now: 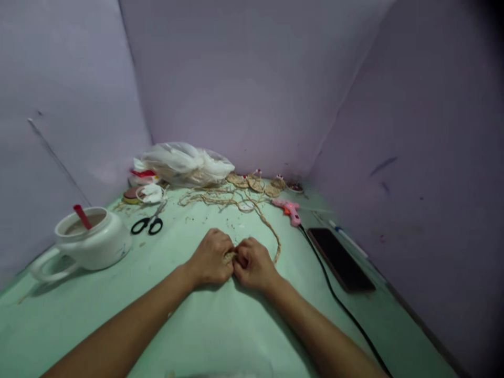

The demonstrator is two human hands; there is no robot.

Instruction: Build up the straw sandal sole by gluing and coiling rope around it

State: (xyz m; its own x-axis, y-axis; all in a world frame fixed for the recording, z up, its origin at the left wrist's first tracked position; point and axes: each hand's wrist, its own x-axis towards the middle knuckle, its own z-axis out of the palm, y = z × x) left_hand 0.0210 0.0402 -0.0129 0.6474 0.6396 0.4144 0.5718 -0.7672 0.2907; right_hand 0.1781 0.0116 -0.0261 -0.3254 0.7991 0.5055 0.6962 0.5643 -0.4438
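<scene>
Pale lilac walls enclose a mint-green bench. Left hand and right hand meet near its middle, each grip closed around a mostly hidden tan braided piece; beyond, a long twisted straw-coloured cord lies near a pink plastic glue gun.

Lighting dim and diffuse, darker on the right wall. Soft shadows under left hand, right hand and mug. Slight sheen on bag, upper centre. Fine detail smeared. Upper-right corner blackened; wide-angle stretch at edges.
</scene>
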